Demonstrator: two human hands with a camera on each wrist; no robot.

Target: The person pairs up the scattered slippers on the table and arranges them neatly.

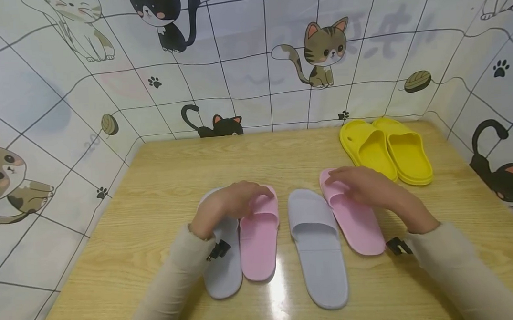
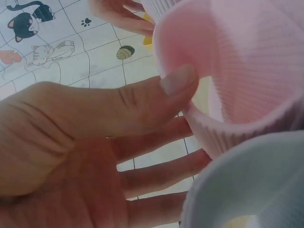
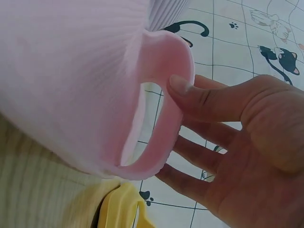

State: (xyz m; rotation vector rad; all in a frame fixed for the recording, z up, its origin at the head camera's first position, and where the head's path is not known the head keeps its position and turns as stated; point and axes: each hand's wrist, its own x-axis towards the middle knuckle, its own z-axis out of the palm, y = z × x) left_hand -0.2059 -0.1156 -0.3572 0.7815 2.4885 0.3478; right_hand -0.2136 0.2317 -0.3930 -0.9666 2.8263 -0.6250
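Two pink slippers lie on the table with toes pointing away from me. My left hand pinches the strap of the left pink slipper; in the left wrist view the thumb is inside that pink strap and the fingers are outside. The right pink slipper slants slightly, and my right hand pinches its strap between thumb and fingers. A left grey slipper lies beside the left pink one, partly under my left hand. Between the pink slippers lies another grey slipper.
A pair of yellow slippers stands at the back right, just beyond my right hand. The wooden table meets a tiled-pattern wall covering with cat drawings at the back and both sides.
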